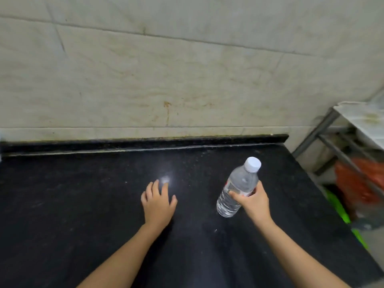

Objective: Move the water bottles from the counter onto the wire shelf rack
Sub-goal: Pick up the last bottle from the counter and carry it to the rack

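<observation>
Clear plastic is gripped at the label band: the water bottle (239, 189) is clasped by the right hand (252, 201), tilted, over the counter (83, 204) near its right edge. The left hand (159, 204) is spread flat and empty, mid-counter. The carry step appears to be in hand; next, transfer rightward to the shelf rack (340, 129) beyond the edge is required.

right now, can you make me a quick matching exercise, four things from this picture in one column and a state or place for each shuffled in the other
Things:
1. water bottle
2. left hand
3. bottle cap
4. wire shelf rack

States or places:
A. open, fingers spread over the black counter
B. white, screwed on
C. tilted, held by the right hand
D. right of the counter, by the wall

Pairs: 1-C, 2-A, 3-B, 4-D
</observation>
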Available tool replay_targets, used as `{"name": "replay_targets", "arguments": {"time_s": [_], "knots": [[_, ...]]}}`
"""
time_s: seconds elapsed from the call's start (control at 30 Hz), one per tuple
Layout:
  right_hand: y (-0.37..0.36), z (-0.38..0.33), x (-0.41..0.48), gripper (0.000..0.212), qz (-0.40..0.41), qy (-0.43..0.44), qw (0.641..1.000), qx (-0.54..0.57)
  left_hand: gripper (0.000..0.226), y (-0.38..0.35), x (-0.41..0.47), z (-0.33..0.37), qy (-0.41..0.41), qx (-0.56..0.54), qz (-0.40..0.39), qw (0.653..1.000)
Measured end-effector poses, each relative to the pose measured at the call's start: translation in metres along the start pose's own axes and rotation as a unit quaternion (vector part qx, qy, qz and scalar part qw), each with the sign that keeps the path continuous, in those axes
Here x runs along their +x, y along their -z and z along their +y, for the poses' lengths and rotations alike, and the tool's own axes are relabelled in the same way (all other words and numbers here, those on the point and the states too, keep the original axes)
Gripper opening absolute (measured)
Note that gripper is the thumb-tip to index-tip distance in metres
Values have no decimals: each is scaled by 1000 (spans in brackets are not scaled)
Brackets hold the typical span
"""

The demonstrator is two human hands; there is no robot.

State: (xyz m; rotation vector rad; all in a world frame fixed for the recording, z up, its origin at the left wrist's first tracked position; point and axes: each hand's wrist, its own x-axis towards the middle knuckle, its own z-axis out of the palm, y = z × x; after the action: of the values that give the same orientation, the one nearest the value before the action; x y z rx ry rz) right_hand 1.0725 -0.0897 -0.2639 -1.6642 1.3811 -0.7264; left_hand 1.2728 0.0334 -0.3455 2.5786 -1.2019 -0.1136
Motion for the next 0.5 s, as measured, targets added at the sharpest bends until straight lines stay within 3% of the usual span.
{"name": "replay_targets", "arguments": {"time_s": [0.17, 0.37, 0.43, 0.5], "knots": [[147, 39, -17, 59, 61, 19, 997, 50, 50, -3, -23, 146, -153, 20, 25, 988], [343, 111, -62, 75, 161, 15, 986, 52, 47, -18, -91, 366, -325, -16, 60, 943], [401, 139, -79, 67, 201, -1, 978, 49, 38, -21, -118, 436, -383, -34, 53, 922], [451, 164, -95, 59, 235, -18, 970, 50, 46, -24, -143, 495, -427, -34, 33, 903]]}}
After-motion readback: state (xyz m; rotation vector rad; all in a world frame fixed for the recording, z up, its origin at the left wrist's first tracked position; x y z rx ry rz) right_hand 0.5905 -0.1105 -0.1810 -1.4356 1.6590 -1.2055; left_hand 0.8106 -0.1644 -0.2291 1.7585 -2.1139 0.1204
